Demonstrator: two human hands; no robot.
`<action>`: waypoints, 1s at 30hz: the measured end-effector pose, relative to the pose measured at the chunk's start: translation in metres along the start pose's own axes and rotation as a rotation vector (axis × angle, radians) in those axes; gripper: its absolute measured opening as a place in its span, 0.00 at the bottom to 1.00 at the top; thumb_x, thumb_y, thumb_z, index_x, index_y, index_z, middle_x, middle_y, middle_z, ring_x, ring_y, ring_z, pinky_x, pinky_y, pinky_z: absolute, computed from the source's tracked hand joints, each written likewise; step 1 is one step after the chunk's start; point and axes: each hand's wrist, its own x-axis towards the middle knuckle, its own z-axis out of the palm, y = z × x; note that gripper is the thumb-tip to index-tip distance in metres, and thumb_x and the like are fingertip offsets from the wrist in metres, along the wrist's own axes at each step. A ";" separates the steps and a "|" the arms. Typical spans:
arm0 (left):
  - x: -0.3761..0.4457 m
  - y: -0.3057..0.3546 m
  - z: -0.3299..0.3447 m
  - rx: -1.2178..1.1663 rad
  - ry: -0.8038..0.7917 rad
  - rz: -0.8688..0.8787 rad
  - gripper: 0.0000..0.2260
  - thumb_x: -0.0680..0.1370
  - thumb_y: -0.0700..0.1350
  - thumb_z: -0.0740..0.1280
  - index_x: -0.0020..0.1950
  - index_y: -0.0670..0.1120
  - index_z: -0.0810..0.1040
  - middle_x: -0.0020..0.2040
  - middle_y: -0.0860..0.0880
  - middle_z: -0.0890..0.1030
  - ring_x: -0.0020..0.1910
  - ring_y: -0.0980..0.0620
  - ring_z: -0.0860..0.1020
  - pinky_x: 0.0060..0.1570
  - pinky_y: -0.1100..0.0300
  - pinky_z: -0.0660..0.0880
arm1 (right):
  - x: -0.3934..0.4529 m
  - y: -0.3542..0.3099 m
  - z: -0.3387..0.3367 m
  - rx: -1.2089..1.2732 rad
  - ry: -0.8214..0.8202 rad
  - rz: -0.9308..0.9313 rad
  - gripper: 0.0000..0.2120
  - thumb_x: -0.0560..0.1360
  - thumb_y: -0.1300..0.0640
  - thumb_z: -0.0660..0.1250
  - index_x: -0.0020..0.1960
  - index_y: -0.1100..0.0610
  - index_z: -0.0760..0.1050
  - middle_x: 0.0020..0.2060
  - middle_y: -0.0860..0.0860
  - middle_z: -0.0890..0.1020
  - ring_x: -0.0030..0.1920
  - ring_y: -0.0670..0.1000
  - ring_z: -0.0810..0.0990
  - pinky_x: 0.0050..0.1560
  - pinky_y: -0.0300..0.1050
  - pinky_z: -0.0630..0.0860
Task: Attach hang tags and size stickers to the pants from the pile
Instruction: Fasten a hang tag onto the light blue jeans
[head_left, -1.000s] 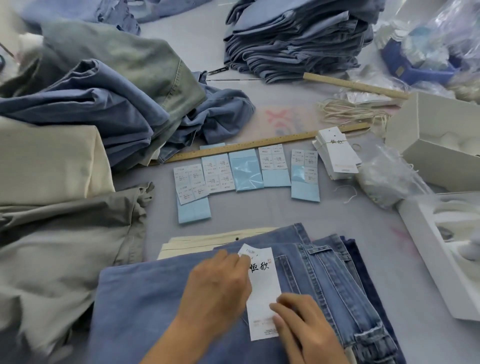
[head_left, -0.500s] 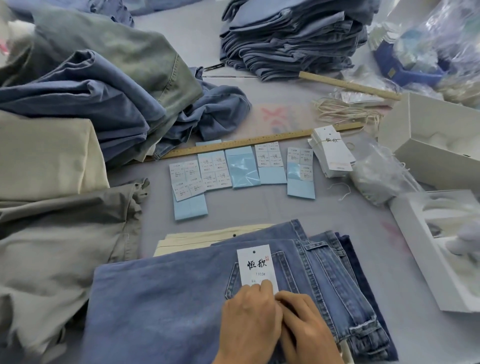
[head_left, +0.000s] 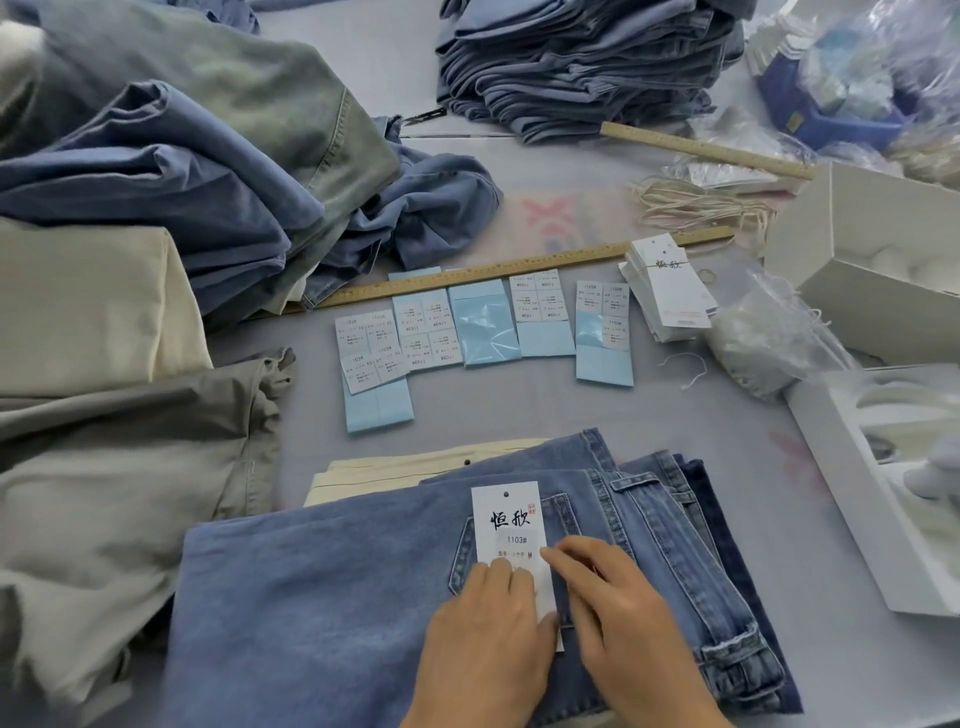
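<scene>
A white hang tag (head_left: 506, 525) with black characters and "1103#" lies on the back pocket of folded blue jeans (head_left: 322, 597) at the near edge. My left hand (head_left: 488, 639) rests flat on the tag's lower part. My right hand (head_left: 613, 603) lies beside it, its fingertips pressing the tag's right edge near the size line. Blue backing sheets with white size stickers (head_left: 431, 332) sit in a row beyond the jeans. A bundle of blank hang tags (head_left: 670, 283) lies to their right.
Unfolded pants (head_left: 171, 171) are heaped at the left, and a folded blue stack (head_left: 576, 62) stands at the back. Two wooden rulers (head_left: 519, 270), loose strings (head_left: 696, 202), plastic bags (head_left: 763, 338) and white boxes (head_left: 872, 499) crowd the right side.
My left hand slid from the tag's upper left down onto its lower part, uncovering the printed top. My right fingers moved up to the tag's right edge.
</scene>
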 end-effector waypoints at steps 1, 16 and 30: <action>-0.003 -0.001 0.001 0.026 0.025 0.037 0.19 0.57 0.62 0.80 0.33 0.50 0.80 0.34 0.55 0.77 0.32 0.55 0.79 0.20 0.64 0.71 | 0.002 0.003 0.001 -0.041 -0.022 -0.030 0.15 0.69 0.66 0.68 0.53 0.60 0.86 0.51 0.51 0.84 0.49 0.47 0.79 0.41 0.42 0.80; 0.008 -0.007 -0.011 -0.130 0.021 0.095 0.14 0.69 0.61 0.60 0.37 0.62 0.85 0.38 0.56 0.81 0.31 0.53 0.80 0.21 0.59 0.69 | 0.040 0.010 -0.042 0.309 -0.492 0.143 0.22 0.82 0.56 0.62 0.72 0.36 0.70 0.60 0.32 0.76 0.56 0.36 0.76 0.57 0.29 0.71; 0.095 -0.025 0.002 -0.433 -0.047 -0.373 0.11 0.75 0.50 0.76 0.44 0.60 0.74 0.45 0.62 0.76 0.49 0.58 0.74 0.49 0.56 0.69 | 0.198 0.265 -0.032 -0.130 -0.006 0.507 0.13 0.78 0.67 0.63 0.58 0.63 0.83 0.59 0.61 0.82 0.57 0.63 0.80 0.56 0.52 0.75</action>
